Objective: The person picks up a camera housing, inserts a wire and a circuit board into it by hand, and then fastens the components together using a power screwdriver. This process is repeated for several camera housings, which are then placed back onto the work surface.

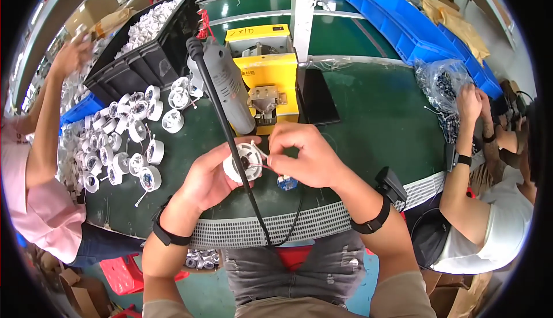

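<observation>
Holding a small white cup (252,173) and pinching a thin white wire (259,150)

In the middle of the frame, cupping the round white cup in the left hand (210,174), with fingers curled halfway around it. Just right of that, pinching the thin white wire at the cup's edge with the right hand (305,156), thumb and fingertips pressed together. Below the right hand, near the cup, a little blue board (287,183); hard to tell if touching the green table (368,128). Running down in front of the cup, a black cord (216,96) from the top of a gray tube (226,76).

At the top middle, just behind the gray tube, a yellow machine (259,75), with a flat black thing (318,96) beside it. On the left, lots of white round parts (137,131) on the table, and a big black bin (129,64) full of small white bits (151,27) above them.

At the upper left, a worker's blurry hand (72,57). At the right, another worker's hand (469,102) at a clear plastic bag (440,82). Along the upper right, long blue trays (397,27).
</observation>
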Available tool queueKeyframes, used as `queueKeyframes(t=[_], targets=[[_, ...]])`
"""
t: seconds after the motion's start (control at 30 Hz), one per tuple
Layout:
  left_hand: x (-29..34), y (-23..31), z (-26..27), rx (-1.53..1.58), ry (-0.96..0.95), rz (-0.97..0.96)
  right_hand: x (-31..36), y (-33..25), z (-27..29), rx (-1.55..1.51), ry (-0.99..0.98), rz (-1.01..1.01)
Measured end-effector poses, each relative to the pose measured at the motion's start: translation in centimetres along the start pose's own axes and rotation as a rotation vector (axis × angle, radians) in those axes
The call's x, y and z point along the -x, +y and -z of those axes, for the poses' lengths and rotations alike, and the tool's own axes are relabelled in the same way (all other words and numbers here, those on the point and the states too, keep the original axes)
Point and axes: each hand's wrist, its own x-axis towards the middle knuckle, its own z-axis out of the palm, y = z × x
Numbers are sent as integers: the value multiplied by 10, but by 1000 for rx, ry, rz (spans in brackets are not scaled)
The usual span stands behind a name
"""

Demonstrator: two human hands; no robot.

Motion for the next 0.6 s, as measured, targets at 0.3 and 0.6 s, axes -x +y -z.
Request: queueKeyframes(t=[0.3, 0.6], targets=[[-1, -3, -7, -7, -35, -6, 3, -7, 11, 102, -198, 118], [-3, -7, -4, 25, 17, -143, 2, -2, -2, 149, 25, 72]])
